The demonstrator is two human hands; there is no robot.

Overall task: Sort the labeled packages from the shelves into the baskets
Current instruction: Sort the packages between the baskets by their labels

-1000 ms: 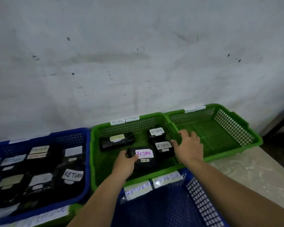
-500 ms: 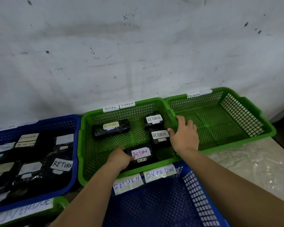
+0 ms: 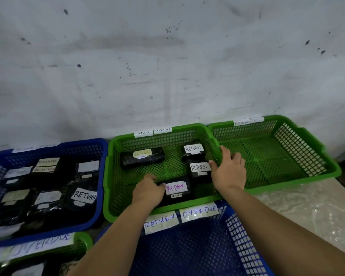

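Observation:
A green basket tagged RETURN and OVERDUE holds several black packages. My left hand grips the near package with a pink RETURN label at its left end, low in the basket's front. My right hand rests over the basket's right wall, fingers curled on the rim, thumb touching a package labelled RETURN. Behind it lies another RETURN package. A package with a yellowish label lies at the back left.
An empty green basket stands to the right against the wall. A blue basket full of black packages sits left. An empty blue basket tagged RETURN and OVERDUE is nearest me. A green OVERDUE basket shows at bottom left.
My left hand drew the pink-labelled package toward the basket's front edge. My right hand stayed on the basket's right rim. The view tilted down.

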